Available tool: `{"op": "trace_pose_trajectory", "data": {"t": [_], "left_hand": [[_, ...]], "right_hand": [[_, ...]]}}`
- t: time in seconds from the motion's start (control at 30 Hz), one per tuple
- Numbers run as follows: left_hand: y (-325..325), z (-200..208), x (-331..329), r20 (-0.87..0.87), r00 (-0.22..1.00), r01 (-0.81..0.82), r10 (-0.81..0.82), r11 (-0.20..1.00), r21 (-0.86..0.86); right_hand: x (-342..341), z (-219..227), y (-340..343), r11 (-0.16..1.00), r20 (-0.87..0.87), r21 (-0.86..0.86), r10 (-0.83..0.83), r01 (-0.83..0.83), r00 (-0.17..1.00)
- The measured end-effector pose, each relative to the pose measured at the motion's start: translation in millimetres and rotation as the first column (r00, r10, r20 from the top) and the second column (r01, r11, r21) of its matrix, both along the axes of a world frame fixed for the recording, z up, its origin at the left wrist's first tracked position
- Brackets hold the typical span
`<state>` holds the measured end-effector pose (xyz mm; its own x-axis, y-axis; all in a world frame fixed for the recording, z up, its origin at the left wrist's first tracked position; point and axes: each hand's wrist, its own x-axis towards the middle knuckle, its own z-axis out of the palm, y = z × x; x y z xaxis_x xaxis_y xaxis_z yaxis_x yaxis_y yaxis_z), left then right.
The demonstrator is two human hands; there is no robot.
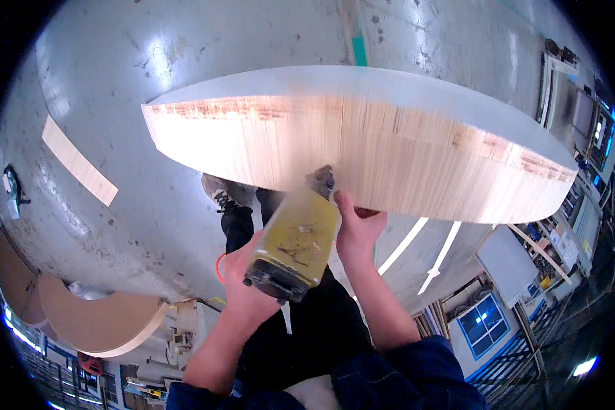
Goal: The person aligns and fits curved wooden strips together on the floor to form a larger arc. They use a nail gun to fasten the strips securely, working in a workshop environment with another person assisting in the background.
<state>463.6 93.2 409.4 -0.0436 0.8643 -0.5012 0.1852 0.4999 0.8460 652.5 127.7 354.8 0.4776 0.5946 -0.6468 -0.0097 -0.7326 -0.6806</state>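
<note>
My left hand [241, 273] is closed around a worn yellow nail gun [297, 236] with a black end cap. Its dark nose points away from me, over the near edge of a large curved wooden piece [389, 157]. Striped light wood grain covers the face towards me, with brownish patches along the upper border and a pale grey surface [362, 78] behind. My right hand [359, 232] grips the near edge, thumb up beside the tool's nose; its other fingers are partly hidden. The tool hides most of my left fingers.
On the grey floor at left lies a thin wooden strip [80, 162]. Curved brown boards [99, 314] stand at lower left. White strips [403, 246] are at right, near a leaning pale panel [506, 263] and a blue-framed window [484, 326]. My shoe [222, 191] is under the piece.
</note>
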Motion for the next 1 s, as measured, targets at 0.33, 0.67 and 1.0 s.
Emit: {"op": "trace_pose_trajectory", "data": {"t": [0.33, 0.67, 1.0], "left_hand": [[28, 8, -5, 0.001, 0.992, -0.117, 0.125, 0.930, -0.349], [64, 17, -22, -0.022, 0.998, 0.051, -0.062, 0.933, -0.356], [80, 11, -21, 0.013, 0.999, 0.045, -0.043, 0.968, -0.248]], "right_hand": [[-1, 9, 2, 0.997, 0.047, -0.070, 0.040, -0.036, 0.998], [40, 79, 53, 0.203, 0.440, 0.183, 0.858, -0.962, 0.264], [51, 71, 156, -0.519, 0.343, -0.496, 0.620, -0.696, -0.706]]}}
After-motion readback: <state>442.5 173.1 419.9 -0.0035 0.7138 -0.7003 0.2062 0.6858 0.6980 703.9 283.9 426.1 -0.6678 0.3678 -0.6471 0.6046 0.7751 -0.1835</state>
